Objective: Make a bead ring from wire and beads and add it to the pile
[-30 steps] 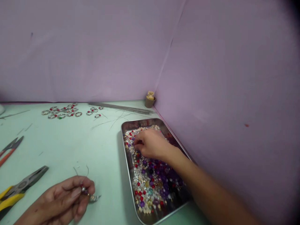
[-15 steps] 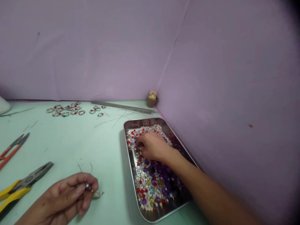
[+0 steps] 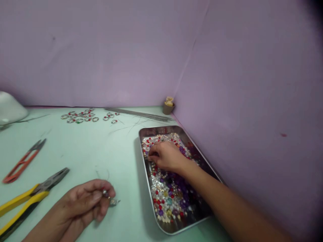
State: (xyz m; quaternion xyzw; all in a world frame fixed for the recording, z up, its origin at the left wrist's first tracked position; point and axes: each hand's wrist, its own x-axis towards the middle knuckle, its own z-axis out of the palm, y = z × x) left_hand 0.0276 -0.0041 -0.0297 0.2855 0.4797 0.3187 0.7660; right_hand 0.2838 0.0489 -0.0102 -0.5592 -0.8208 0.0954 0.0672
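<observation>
My right hand (image 3: pixel 166 156) reaches into a steel tray (image 3: pixel 147 169) filled with red, purple, clear and gold beads (image 3: pixel 168 196). Its fingers are curled and pinched down among the beads at the tray's far left side; what they grip is too small to see. My left hand (image 3: pixel 87 201) rests on the pale green table (image 3: pixel 83 154) near the front edge. It is closed on a small beaded wire piece (image 3: pixel 111 199), whose thin wire ends stick up above the fingers.
Yellow-handled pliers (image 3: pixel 32 196) and orange snips (image 3: pixel 24 161) lie at the left. Several finished bead rings (image 3: pixel 83 117) and a bundle of straight wires (image 3: pixel 138 114) lie along the back wall. A small brown cup (image 3: pixel 168 106) stands in the corner. A white object (image 3: pixel 10 109) sits far left.
The view has swung to the left, so everything sits further right in the picture. My right hand has shifted slightly among the beads. My left hand keeps its hold on the wire piece.
</observation>
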